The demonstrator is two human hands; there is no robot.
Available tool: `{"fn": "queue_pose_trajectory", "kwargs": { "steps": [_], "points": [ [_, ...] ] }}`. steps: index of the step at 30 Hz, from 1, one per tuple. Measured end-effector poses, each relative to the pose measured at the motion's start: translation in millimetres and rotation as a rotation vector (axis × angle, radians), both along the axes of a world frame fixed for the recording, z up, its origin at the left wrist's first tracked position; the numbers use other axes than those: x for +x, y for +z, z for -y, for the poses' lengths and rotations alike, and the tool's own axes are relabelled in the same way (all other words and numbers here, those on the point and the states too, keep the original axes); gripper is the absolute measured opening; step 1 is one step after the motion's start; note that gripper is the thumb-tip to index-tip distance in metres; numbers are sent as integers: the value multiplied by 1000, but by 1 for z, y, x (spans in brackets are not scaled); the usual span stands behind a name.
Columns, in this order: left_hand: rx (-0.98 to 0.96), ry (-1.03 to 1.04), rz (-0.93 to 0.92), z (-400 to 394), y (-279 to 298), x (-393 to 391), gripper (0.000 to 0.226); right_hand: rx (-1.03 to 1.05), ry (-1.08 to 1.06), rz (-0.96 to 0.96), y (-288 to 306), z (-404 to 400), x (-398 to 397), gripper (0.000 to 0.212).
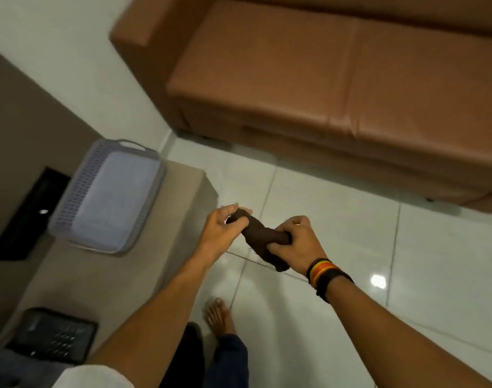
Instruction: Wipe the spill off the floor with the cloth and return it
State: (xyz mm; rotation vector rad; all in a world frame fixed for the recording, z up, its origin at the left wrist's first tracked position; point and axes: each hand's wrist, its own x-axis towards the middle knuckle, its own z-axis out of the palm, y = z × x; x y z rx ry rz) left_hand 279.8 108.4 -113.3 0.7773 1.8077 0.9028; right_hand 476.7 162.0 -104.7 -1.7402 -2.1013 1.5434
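A dark brown cloth (260, 233) is bunched and stretched between both hands above the white tiled floor (337, 219). My left hand (221, 229) pinches its upper left end. Gripping the other end is my right hand (298, 242), which wears striped bands and a dark strap at the wrist; a loose flap of cloth hangs below that fist. I see no spill on the tiles from here, only glare spots.
A low beige table (133, 275) stands at left with a lilac perforated basket (105, 191) and a black grid-patterned object (51, 334) on it. A brown sofa (323, 93) fills the far side. My bare foot (219, 317) rests on the tiles below the hands.
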Motion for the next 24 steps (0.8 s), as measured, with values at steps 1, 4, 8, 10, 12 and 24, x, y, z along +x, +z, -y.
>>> {"fn": "queue_pose_trajectory", "kwargs": {
  "steps": [1, 4, 8, 10, 12, 24],
  "points": [
    [16, 62, -1, 4, 15, -15, 12, 4, 2, -37, 14, -5, -17, 20],
    [29, 211, 63, 21, 45, -65, 11, -64, -25, -122, 42, -16, -80, 19],
    [6, 310, 170, 40, 39, -141, 53, -201, -172, -279, 40, -16, -181, 29],
    [-21, 416, 134, 46, 21, -184, 69, -291, -222, -318, 29, -12, -235, 41],
    [-12, 549, 110, 56, -2, -226, 53, -390, -220, -348, 14, -8, -287, 49],
    [-322, 465, -287, 89, -75, -353, 59, -154, 171, -49, -63, 10, -455, 63]
  ]
}}
